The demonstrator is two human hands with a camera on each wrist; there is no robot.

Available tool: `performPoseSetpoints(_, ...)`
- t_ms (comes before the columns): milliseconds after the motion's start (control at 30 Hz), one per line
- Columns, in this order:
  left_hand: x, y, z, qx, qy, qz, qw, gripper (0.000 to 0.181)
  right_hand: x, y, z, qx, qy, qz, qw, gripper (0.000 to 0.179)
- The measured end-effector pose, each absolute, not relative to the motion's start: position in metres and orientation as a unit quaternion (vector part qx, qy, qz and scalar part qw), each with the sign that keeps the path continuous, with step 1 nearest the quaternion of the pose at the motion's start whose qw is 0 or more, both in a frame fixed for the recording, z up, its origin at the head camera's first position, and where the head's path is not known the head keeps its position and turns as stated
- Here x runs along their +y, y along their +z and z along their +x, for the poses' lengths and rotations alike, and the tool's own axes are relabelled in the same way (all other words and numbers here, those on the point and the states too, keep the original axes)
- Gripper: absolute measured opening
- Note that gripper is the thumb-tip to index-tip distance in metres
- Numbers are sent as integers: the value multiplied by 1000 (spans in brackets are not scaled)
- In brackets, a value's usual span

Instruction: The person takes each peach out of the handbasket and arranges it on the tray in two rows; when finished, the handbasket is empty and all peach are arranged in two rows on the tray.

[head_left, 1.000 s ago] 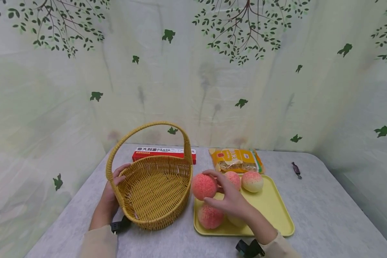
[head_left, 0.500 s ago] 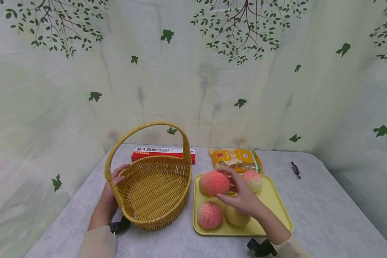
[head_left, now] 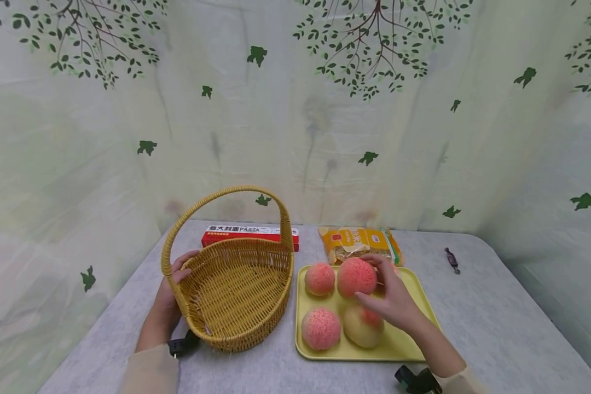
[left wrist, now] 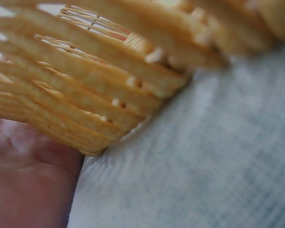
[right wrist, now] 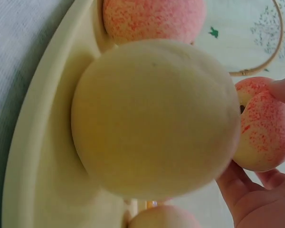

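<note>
In the head view, my right hand (head_left: 396,301) holds a pink peach (head_left: 357,278) above the yellow tray (head_left: 399,347), thumb and fingers at its sides. On the tray lie a pink peach (head_left: 319,279) at the back left, a speckled peach (head_left: 321,328) at the front left and a pale peach (head_left: 359,331) beside it. My hand mostly hides another peach behind it. The pale peach (right wrist: 154,118) fills much of the right wrist view. My left hand (head_left: 168,295) grips the left rim of the wicker basket (head_left: 243,336), whose inside holds nothing.
A red pasta box (head_left: 216,236) lies behind the basket. Behind the tray is an orange food packet (head_left: 357,243). One small dark wrapped candy (head_left: 452,261) lies at the right. A printed curtain (head_left: 325,137) surrounds the table (head_left: 497,328).
My right hand has carried its peach rightward, from beside the basket to over the tray's middle, uncovering the back-left peach. My left hand and the basket have stayed put.
</note>
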State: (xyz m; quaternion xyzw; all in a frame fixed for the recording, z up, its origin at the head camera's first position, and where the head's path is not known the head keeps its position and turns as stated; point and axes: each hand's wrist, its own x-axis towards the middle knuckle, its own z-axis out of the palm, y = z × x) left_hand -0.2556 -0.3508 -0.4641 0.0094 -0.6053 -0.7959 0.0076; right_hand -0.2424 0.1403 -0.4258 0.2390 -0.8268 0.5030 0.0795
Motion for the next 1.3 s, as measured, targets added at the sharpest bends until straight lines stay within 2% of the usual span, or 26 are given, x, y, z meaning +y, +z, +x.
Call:
performPoseSetpoints(233,-350,-463,-256,-599,-801,5,6,36,156,-425,-242,-835,499,218,87,74)
performPoseSetpoints(400,-349,-464,-255,-604,-797,-1,8,38,173,-429,-242,-838,485,230,100,75)
performPoseSetpoints(633,-346,-463,-252,-625,-780,-6,17,40,194,-432,-244,-854,450,244,91,73)
performPoseSetpoints(767,-346,-463,-251,-624,-781,-8,16,39,208,-428,-246,-861,436,254,58,69)
performPoseSetpoints(1100,-349,-464,-254,-627,-779,3,14,42,229,-421,-251,-870,427,234,-78,69)
performPoseSetpoints(1300,-349,-465,-254,-629,-778,3,13,43,233,-421,-250,-869,410,247,-125,67)
